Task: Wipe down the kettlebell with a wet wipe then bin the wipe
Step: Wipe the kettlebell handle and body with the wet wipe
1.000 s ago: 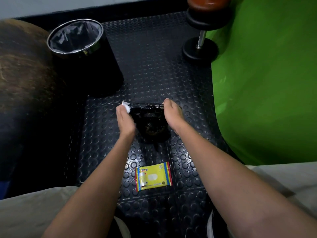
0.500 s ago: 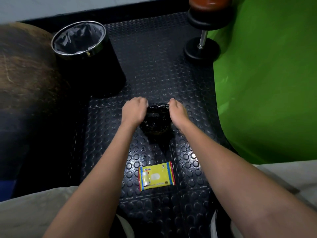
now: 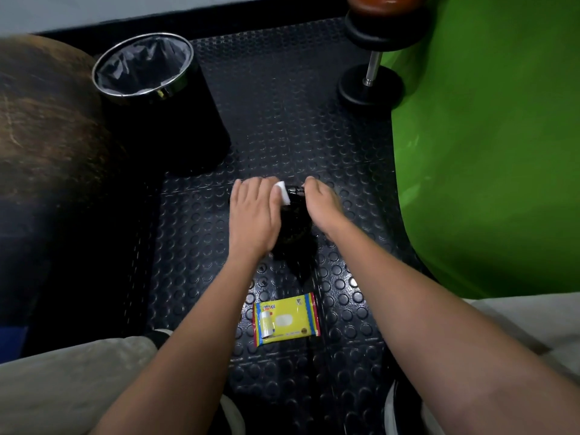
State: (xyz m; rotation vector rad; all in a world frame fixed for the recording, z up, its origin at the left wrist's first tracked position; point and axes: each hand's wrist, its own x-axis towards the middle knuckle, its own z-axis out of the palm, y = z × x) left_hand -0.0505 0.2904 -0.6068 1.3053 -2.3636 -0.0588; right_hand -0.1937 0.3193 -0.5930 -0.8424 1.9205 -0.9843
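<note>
You are mid-wipe: your left hand presses the wet wipe flat-fingered on the kettlebell mid-mat, right hand curled round its side; next, carry it to the bin at the mat's far-left corner.

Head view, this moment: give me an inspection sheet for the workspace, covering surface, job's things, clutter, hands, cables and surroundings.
Surface: black rubber floor mat with round studs, glossy.
Job's things: black kettlebell on the mat between both hands; white wet wipe against its top; black round bin with chrome rim and grey liner at far left, upright.
Clutter: yellow flat wipes packet lying near the person.
Hands: left hand presses the wipe onto the kettlebell, fingers fairly straight; right hand rests on the kettlebell's other side, grip hidden.
Cables: nothing seen.
Surroundings: black dumbbell with steel bar at far right; green curved surface on the right; brown rounded object on the left.
</note>
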